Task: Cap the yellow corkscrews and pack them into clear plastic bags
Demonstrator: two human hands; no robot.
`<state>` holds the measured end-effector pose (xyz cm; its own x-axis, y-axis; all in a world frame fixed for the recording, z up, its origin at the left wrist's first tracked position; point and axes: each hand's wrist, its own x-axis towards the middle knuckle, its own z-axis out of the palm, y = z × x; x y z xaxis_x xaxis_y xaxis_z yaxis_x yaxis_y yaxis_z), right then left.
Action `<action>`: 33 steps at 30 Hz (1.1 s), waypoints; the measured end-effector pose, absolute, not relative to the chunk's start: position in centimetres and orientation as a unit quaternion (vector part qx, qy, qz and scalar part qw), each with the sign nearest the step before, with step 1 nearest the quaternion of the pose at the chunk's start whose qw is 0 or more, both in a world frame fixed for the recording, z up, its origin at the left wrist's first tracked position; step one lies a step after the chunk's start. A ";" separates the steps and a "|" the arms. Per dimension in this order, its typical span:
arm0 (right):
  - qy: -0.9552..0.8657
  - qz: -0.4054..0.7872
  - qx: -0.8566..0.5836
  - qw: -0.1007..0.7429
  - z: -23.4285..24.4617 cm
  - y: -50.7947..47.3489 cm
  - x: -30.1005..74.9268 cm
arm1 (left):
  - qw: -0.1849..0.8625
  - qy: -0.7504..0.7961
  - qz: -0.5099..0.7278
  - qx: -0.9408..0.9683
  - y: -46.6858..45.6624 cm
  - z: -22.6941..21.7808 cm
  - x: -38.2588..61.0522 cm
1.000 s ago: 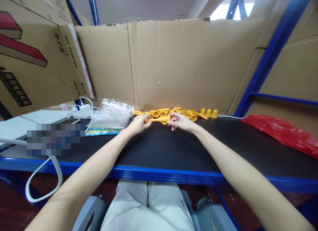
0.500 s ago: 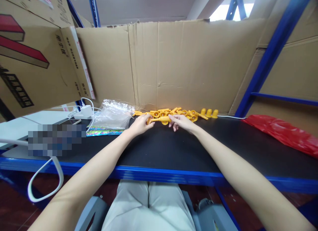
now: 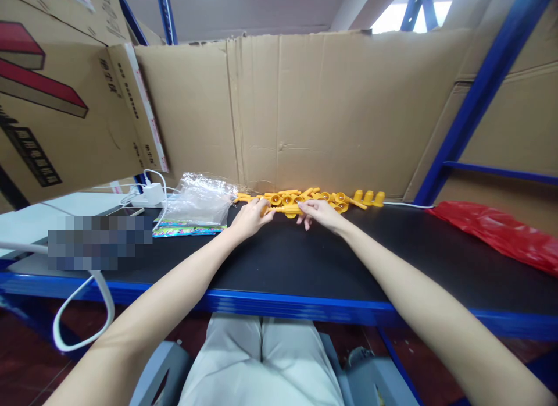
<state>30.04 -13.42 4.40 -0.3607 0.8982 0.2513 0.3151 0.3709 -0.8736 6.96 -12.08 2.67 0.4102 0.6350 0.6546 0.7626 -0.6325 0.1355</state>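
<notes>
My left hand [image 3: 250,218] and my right hand [image 3: 321,214] hold a ridged yellow plastic handle [image 3: 286,209] level between them, just over the black tabletop. The left thumb and fingers are closed on its left end, partly covering it. On the other end, the right thumb and forefinger pinch, while the remaining fingers curl below. Right behind lies a pile of yellow bell-shaped cups [image 3: 325,196] and rods, several of the cups with a small shiny piece inside. To the right of the pile, three yellow cups [image 3: 368,198] stand in a row, mouth down.
Clear plastic bags [image 3: 196,199] lie over a colourful packet left of the pile. Further left are a white power adapter [image 3: 152,195], cables and a phone [image 3: 128,212]. A red plastic bag [image 3: 492,231] lies at right. Cardboard [image 3: 340,115] walls the back; a blue rail [image 3: 296,304] edges the front.
My left hand has shifted its grip slightly on the handle's left end, its thumb now further right. The right hand keeps its pinch. The view has moved a little.
</notes>
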 end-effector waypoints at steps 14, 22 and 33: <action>-0.732 0.410 -0.394 0.374 4.7 -13.5 30.5 | 0.094 -0.428 -0.332 -0.835 -12.2 2.7 7.2; -0.725 0.407 -0.416 0.370 4.8 -13.6 30.2 | 0.097 -0.427 -0.340 -0.832 -12.3 2.6 7.3; -0.590 0.560 -0.371 0.448 4.6 -13.5 29.6 | 0.077 -0.423 -0.346 -0.834 -11.9 2.5 7.3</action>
<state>29.59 -13.48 4.58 -0.3231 0.9396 0.1129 -0.0648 0.0971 -0.9932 7.28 -11.88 2.53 0.4028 0.6526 0.6418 0.7589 -0.6301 0.1644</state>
